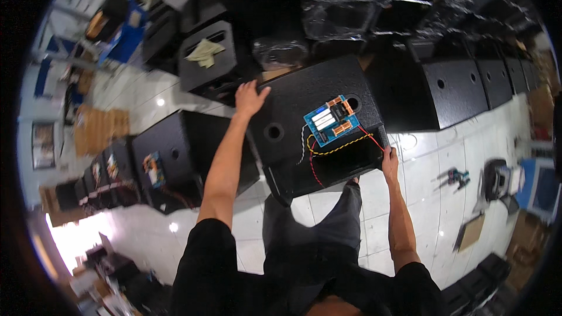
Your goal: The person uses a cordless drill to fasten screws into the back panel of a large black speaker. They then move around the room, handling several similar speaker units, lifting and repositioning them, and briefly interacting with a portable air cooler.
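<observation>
A black speaker cabinet (316, 85) lies in front of me, its open side facing me and round holes in its top. On it rests a blue crossover circuit board (331, 120) with copper coils and white blocks. Twisted yellow-black wires (342, 148), red-black wires and white-grey wires trail from the board. My left hand (250, 100) lies on the cabinet's far left corner with its fingers spread. At the right near corner, my right hand (390, 161) is closed round the cabinet's edge. A red wire (374, 140) runs from the board to its fingertips; whether they pinch it I cannot tell.
Similar cabinets line the left (175, 152) and right (459, 90). A yellowish cloth (205, 52) lies on a box beyond my left hand. Plastic-wrapped black cabinets (339, 6) are stacked at the back. A power drill (455, 178) lies on the white tiled floor (421, 210).
</observation>
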A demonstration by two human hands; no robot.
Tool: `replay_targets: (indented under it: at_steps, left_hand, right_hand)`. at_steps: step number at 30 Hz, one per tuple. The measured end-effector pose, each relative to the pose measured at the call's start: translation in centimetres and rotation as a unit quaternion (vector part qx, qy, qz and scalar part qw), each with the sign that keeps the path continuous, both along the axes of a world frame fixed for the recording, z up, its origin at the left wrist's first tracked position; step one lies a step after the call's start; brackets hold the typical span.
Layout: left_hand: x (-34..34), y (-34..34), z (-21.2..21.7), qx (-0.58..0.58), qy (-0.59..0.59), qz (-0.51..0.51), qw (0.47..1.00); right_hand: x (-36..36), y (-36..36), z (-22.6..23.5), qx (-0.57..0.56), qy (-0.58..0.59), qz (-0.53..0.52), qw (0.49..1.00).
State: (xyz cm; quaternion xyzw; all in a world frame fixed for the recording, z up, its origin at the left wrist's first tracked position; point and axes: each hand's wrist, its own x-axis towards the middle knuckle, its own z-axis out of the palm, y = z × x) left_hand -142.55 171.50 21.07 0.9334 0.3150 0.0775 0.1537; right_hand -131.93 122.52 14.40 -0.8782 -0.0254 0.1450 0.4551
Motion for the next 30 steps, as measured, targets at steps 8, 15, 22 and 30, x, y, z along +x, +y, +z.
replay_targets:
  at_steps: [8,15,22,30]
  left_hand:
    - [-1.7,2.0,-1.7,-0.050,0.037,-0.022,0.998]
    - [-12.7,0.0,-1.4,-0.120,0.034,0.099,0.987]
    - [-22.3,-9.2,-0.8,-0.184,0.014,0.307,0.934]
    - [-24.3,-27.7,-2.4,-0.266,0.105,0.498,0.818]
  right_hand:
    - [0.3,2.6,-3.6,-0.225,-0.219,-0.193,0.930]
    - [2.5,5.3,-3.9,-0.170,-0.259,-0.099,0.946]
    - [10.4,15.8,-2.1,-0.147,-0.323,0.110,0.928]
    - [15.2,33.7,-0.5,-0.145,-0.229,0.436,0.858]
